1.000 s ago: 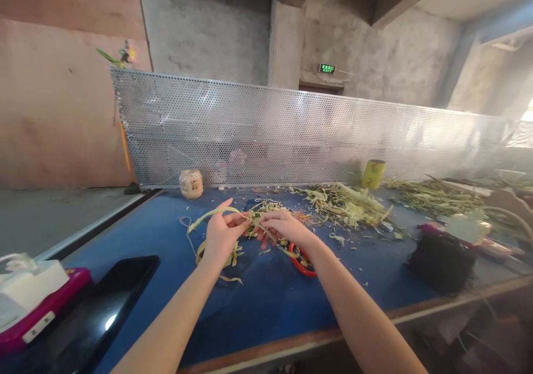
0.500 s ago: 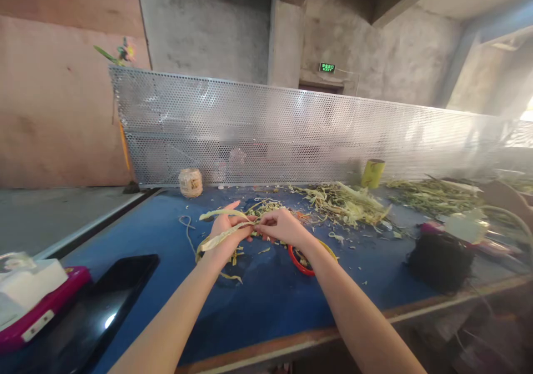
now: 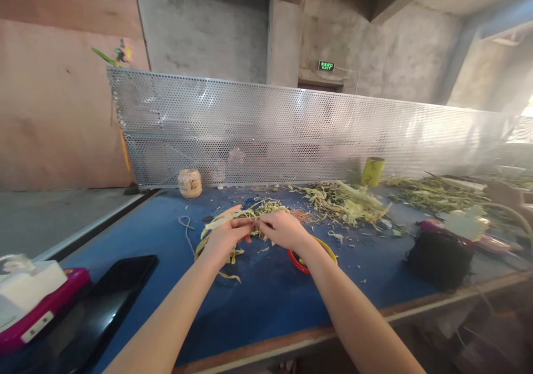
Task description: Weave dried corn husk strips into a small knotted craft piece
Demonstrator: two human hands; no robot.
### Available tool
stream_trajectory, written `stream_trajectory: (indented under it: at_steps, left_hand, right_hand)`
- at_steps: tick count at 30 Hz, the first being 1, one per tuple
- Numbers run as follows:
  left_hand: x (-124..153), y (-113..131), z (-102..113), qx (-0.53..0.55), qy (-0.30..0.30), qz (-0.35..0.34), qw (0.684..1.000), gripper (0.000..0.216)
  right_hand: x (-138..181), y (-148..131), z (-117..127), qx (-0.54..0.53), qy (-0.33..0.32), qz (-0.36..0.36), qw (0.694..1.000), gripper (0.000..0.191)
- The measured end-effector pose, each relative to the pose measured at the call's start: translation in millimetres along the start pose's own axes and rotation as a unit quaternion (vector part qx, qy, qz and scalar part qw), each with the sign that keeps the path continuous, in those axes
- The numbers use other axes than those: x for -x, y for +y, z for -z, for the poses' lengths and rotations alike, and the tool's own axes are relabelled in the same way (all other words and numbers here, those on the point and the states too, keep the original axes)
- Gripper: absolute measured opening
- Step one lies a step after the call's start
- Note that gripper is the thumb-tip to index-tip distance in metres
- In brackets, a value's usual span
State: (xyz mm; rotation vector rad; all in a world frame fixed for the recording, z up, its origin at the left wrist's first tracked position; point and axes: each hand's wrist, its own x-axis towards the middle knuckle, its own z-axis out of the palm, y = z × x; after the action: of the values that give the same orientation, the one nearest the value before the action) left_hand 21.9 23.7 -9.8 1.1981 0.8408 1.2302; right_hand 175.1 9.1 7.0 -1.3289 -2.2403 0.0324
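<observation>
Both of my hands meet over the middle of the blue table. My left hand [image 3: 230, 235] is closed on pale dried husk strips [image 3: 216, 222], whose free ends stick out on its left side. Fingertips of my right hand [image 3: 280, 227] pinch the same husk close beside the left fingers; the exact spot is hidden by the fingers. Under and behind the hands lie a thin cord [image 3: 186, 225] and a scatter of husk scraps [image 3: 266, 207]. A red and yellow rimmed bowl [image 3: 300, 266] sits partly beneath my right forearm.
A larger husk pile [image 3: 345, 202] lies back right, near a yellow-green cylinder [image 3: 372, 172]. A twine roll [image 3: 190, 183] stands by the perforated metal screen [image 3: 250, 124]. A black phone [image 3: 116, 290] and magenta power strip [image 3: 45, 313] are at left, a dark bundle [image 3: 439, 257] at right.
My left hand has turned over so its back now faces up, and the husk strips have swung behind it. My right hand stays nearly in place, fingertips still meeting the left.
</observation>
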Motion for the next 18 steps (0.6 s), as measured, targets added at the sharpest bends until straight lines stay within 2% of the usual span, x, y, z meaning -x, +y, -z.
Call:
stream_trajectory:
  at_steps: [7,13,18]
  left_hand:
    - [4,4,-3,-0.005,-0.016,-0.015,1.000,0.077]
    - [4,6,-3,-0.043,-0.036,-0.055,0.997,0.069]
    - [4,4,-1,-0.045,-0.039,-0.064,0.996,0.074]
  right_hand:
    - [-2,3,-7,-0.143,-0.015,-0.049,0.988,0.031]
    - [-5,3,-13,-0.319,-0.046,-0.111,0.940,0.042]
    - [-7,1,-11,-0.385,-0.055,-0.119,0.913,0.043]
